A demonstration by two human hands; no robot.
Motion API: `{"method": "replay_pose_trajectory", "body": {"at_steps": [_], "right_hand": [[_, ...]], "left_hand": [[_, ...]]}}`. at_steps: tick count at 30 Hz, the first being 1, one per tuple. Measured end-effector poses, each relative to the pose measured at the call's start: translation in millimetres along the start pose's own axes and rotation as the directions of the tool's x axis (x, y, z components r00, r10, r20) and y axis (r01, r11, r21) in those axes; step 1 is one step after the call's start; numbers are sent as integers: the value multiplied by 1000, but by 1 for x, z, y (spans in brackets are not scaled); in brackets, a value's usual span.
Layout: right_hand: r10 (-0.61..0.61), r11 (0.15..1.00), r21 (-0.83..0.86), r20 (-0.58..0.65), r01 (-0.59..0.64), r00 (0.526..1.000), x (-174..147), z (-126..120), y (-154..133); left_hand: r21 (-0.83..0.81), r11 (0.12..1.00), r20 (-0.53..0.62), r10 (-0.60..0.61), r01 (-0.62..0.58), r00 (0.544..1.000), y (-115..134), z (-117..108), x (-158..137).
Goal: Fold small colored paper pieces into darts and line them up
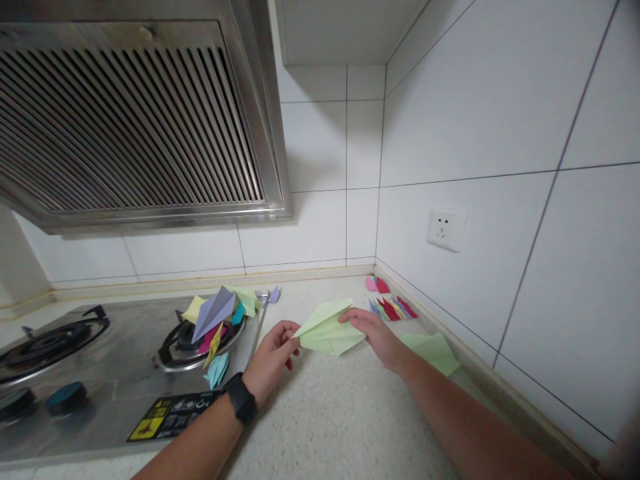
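Observation:
A pale green paper airplane (327,327) is held between my two hands just over the speckled countertop (320,413), its narrow nose pointing left. My left hand (274,350) pinches the nose between thumb and fingers; a black watch is on that wrist. At the other end, my right hand (373,330) has its fingers closed on the wing near the tail. Light green paper (433,352) lies on the counter to the right, partly behind my right forearm.
Several folded papers, including a purple paper airplane (215,313), are heaped on the right burner of the gas stove (125,373). Small colourful folded pieces (393,308) lie by the right wall. The range hood (135,127) overhangs the stove; a wall socket (447,229) is at right.

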State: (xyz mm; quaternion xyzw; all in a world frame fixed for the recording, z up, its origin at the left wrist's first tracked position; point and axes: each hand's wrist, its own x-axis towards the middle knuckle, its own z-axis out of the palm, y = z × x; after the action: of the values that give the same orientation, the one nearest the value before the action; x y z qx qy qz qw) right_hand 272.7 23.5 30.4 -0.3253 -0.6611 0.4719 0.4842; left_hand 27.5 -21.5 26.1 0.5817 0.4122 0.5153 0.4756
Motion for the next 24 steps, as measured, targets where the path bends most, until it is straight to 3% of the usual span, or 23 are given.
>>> {"method": "replay_pose_trajectory", "body": {"at_steps": [13, 24], "right_hand": [[80, 992, 102, 11, -81, 997, 1, 2, 2], [93, 991, 95, 10, -94, 996, 0, 4, 0]], "left_hand": [[74, 995, -14, 75, -73, 997, -13, -3, 4], [-4, 999, -2, 43, -43, 999, -5, -1, 1]]}}
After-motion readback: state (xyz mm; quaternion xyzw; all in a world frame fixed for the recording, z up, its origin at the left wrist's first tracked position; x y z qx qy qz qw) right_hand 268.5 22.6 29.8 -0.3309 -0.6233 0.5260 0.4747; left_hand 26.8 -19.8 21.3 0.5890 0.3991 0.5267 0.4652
